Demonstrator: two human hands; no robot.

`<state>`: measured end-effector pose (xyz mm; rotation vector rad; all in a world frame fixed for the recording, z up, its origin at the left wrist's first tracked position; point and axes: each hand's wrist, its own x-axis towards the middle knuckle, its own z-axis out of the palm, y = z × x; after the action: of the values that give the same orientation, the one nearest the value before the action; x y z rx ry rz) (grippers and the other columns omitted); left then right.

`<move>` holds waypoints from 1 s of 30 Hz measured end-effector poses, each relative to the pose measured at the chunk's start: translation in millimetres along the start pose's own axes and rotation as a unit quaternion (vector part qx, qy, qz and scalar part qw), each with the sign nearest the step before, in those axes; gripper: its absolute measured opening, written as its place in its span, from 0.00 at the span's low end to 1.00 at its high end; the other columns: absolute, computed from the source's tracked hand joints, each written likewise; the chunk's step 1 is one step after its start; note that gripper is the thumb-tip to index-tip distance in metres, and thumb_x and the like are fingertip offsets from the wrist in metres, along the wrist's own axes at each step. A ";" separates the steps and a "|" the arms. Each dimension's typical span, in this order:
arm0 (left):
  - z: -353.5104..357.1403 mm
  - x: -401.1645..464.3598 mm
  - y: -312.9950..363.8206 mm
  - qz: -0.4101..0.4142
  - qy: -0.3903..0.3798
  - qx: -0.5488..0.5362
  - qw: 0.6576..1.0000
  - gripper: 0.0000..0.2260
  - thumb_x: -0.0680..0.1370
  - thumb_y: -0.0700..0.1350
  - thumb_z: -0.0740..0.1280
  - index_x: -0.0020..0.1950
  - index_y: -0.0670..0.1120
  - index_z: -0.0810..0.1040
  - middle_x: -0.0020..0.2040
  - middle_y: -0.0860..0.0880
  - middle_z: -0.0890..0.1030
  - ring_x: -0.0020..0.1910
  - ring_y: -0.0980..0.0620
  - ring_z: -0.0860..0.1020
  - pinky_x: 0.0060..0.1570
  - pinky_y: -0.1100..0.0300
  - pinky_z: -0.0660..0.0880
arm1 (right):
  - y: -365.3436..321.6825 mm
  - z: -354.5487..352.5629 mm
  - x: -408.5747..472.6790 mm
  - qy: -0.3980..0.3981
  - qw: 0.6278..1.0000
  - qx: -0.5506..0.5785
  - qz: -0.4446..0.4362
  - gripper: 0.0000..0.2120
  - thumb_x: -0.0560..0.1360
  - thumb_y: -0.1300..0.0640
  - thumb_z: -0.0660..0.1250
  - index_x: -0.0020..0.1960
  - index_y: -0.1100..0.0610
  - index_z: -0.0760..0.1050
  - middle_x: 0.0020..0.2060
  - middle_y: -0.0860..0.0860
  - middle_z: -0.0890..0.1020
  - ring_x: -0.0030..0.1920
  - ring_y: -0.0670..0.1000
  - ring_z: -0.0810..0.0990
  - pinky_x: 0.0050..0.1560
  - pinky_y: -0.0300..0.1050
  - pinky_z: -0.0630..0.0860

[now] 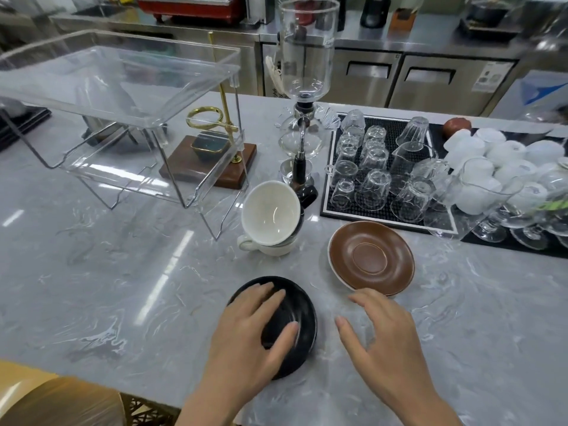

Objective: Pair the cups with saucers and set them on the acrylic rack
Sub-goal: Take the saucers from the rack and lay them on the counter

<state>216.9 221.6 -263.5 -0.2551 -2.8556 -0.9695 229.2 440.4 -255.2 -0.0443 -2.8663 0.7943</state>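
Both forearms reach in from the near edge, bare to the wrist. The left hand [255, 330] lies palm down with its fingers [264, 295] spread and gently curved — the thumb splayed out to the right, its tip pointing far and right. The right hand [387, 336] hovers just to the right, also palm down, fingers loosely fanned and bent, gripping nothing — its thumb points left toward the other hand. The two hands sit near each other but apart.
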 end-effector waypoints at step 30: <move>86.0 112.1 56.7 -0.041 -0.047 0.026 0.998 0.12 0.78 0.55 0.67 0.56 0.50 0.76 0.47 0.53 0.79 0.46 0.51 0.77 0.42 0.61 0.67 | 107.0 -24.1 77.3 0.020 0.987 0.072 0.142 0.19 0.75 0.45 0.69 0.65 0.48 0.75 0.48 0.40 0.78 0.50 0.45 0.78 0.51 0.42 0.74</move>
<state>113.6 332.2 -279.5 -0.1853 -2.9937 -0.9177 155.4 550.1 -278.0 -0.4541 -2.7909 1.0374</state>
